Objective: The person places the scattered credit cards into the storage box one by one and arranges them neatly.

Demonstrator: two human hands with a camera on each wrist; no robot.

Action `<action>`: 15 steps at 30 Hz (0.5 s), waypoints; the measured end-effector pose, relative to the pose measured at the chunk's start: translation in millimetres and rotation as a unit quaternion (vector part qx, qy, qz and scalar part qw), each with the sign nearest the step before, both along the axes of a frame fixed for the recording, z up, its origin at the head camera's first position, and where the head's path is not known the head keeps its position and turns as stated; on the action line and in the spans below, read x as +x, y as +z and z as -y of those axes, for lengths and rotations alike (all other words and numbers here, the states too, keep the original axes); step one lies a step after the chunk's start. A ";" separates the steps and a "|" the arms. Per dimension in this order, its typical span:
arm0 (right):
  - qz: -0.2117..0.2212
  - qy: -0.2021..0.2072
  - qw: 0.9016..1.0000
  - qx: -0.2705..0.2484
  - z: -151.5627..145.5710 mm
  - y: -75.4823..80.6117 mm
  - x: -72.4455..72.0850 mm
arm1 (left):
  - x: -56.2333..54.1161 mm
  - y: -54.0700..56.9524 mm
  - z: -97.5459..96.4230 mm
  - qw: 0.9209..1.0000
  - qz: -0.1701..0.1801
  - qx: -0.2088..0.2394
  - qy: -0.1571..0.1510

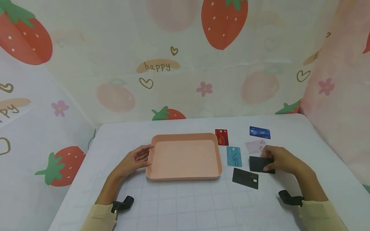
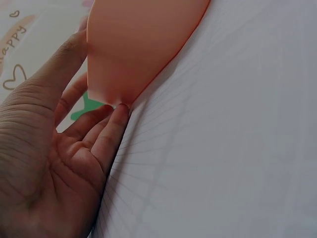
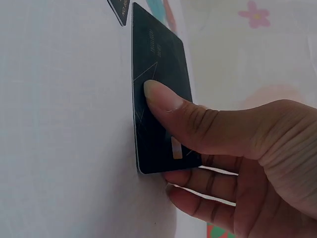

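Note:
A shallow peach-coloured tray (image 1: 185, 175) lies on the white table. My left hand (image 1: 136, 160) is at its left side, its relaxed fingers touching the outer wall; the left wrist view shows fingertips against the tray's corner (image 2: 143, 44). To the right of the tray, my right hand (image 1: 284, 160) pinches a black card (image 1: 255, 163). The thumb lies flat on the black card (image 3: 158, 119) in the right wrist view, other fingers partly hidden behind it. Around that hand are a pale pink card (image 1: 254, 146) and another black card (image 1: 245, 178).
A red card (image 1: 221, 137) lies at the tray's right edge, with a light-blue card (image 1: 234, 157) below it. Farther back is a dark-blue card (image 1: 259, 132). A strawberry-patterned cloth (image 1: 188, 96) hangs behind and beside the table (image 1: 179, 208).

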State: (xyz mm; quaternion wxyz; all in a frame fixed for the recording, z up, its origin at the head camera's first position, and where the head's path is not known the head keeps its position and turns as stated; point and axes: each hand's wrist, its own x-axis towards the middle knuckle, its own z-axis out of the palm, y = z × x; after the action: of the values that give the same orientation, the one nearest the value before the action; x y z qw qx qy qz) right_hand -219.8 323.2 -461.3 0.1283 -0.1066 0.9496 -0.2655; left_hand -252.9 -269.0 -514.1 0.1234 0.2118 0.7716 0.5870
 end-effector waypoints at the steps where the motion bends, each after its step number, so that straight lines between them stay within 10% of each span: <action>1: 0.000 -0.001 1.000 -0.005 -0.3 0.9 -0.2 | 0.0 0.3 -0.2 1.000 0.001 0.000 0.001; 15: -0.018 0.018 0.996 -0.086 -7.6 -0.9 -1.7 | 3.6 -1.3 0.2 1.000 -0.004 -0.001 0.005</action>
State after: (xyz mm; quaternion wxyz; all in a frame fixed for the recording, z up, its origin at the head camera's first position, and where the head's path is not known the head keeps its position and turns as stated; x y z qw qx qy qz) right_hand -221.5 330.8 -462.2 0.1066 -0.1389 0.9234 -0.3416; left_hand -249.3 -269.2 -515.4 0.1180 0.2103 0.7739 0.5856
